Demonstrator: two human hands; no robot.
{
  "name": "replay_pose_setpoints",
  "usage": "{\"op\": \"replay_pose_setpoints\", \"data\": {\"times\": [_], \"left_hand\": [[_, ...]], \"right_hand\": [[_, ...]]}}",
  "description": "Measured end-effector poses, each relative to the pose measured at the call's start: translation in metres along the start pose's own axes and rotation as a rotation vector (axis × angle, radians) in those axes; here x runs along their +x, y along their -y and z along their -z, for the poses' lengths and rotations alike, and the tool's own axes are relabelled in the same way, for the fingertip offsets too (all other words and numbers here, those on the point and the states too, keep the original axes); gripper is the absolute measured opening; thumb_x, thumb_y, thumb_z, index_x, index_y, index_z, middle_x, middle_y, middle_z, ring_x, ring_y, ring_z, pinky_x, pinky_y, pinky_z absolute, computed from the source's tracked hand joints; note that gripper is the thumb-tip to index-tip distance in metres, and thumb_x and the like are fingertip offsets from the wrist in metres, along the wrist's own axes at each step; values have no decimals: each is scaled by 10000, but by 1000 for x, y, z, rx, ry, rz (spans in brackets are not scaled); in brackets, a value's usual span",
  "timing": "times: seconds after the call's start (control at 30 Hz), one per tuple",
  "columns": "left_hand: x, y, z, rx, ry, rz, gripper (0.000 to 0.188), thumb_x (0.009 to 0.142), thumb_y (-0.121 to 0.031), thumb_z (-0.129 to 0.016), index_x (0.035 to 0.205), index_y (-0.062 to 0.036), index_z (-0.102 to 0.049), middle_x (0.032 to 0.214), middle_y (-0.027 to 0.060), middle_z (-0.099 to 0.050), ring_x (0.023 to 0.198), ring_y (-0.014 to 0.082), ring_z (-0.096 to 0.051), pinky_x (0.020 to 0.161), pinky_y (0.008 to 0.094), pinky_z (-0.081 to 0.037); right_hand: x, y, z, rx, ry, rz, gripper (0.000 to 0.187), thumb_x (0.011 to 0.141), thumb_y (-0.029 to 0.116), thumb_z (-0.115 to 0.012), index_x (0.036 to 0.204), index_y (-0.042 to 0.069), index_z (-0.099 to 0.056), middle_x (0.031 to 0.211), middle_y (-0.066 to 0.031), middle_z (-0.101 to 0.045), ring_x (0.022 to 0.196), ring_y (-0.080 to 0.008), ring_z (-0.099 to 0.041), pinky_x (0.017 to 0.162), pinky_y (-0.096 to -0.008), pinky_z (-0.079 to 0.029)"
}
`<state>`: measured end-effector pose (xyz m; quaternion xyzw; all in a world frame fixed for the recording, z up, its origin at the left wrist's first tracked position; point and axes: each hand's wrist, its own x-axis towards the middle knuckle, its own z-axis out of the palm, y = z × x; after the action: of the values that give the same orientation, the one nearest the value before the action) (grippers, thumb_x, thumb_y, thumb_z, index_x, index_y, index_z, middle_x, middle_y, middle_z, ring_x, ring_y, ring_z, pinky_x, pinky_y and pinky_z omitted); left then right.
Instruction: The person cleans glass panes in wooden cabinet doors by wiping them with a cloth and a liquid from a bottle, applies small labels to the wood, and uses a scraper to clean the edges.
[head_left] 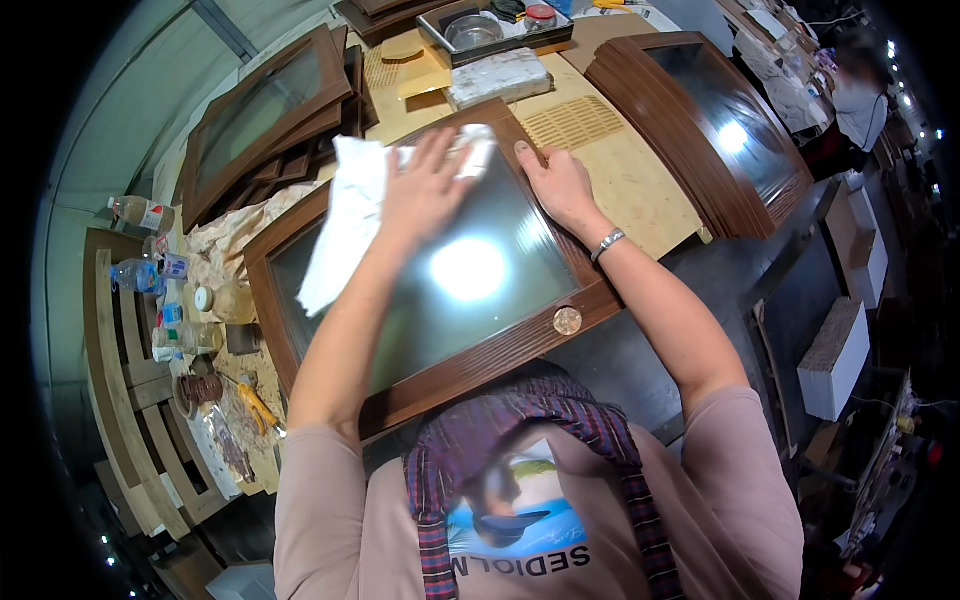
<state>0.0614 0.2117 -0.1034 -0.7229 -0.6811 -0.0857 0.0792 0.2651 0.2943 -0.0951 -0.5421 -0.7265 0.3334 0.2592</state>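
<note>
A brown wood-framed glass panel (470, 378) lies tilted across the table edge in front of me, a bright light reflected in its glass. My left hand (428, 190) lies flat with spread fingers on a crumpled white cloth (350, 190), pressing it against the upper part of the glass. Part of the cloth trails down over the left side of the panel. At the right rail of the frame, my right hand (563, 190) grips the edge, thumb on top; its other fingers are partly hidden. A round gold sticker (567, 320) marks the frame's near right corner.
Similar framed panels form one stack (650, 110) at right and another (310, 70) at left. Behind are a white wrapped block (500, 78) and a tray (560, 42) with jars. Bottles (135, 278) and a yellow-handled tool (258, 405) lie left. A person (860, 105) works far right.
</note>
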Motion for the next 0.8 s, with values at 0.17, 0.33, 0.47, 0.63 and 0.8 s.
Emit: {"op": "replay_pose_setpoints", "data": {"times": [0.17,0.33,0.47,0.63,0.8], "left_hand": [[-98,96,17,87,-96,146,444,974,-301,-521,1403,-193,-563,1478,48,-482,1339,278,-450,1126,524,-304],[-202,147,72,64,-93,523,304,934,-97,-583,1223,-53,-668,1173,141,-616,1069,322,-590,927,421,-463],[-178,99,70,-273,-352,476,271,967,-119,-542,1180,6,-655,1096,192,-575,988,349,-582,889,415,-466],[-132,-33,42,-370,-96,64,396,854,-204,-669,1226,-72,-640,1217,206,-603,1102,362,-580,995,485,-422],[-145,70,50,76,-213,302,350,925,-225,-539,1172,3,-638,1105,167,-655,958,354,-608,891,497,-437]], "right_hand": [[-4,8,6,-6,38,-34,638,936,512,-556,841,-111,-656,802,-327,-658,817,-455,-668,758,-491,-519],[-5,7,4,-52,11,-5,689,915,521,-580,1053,-153,-622,916,-350,-664,922,-445,-671,830,-459,-523],[-7,11,1,-90,-45,37,655,903,500,-589,1013,-143,-654,886,-342,-672,904,-453,-674,832,-478,-523],[-4,3,-5,-139,-25,40,711,900,501,-591,1149,-164,-614,958,-364,-664,984,-448,-665,875,-462,-520],[0,3,3,-159,70,7,635,842,407,-666,1136,-153,-613,937,-352,-669,962,-448,-668,852,-465,-523]]}}
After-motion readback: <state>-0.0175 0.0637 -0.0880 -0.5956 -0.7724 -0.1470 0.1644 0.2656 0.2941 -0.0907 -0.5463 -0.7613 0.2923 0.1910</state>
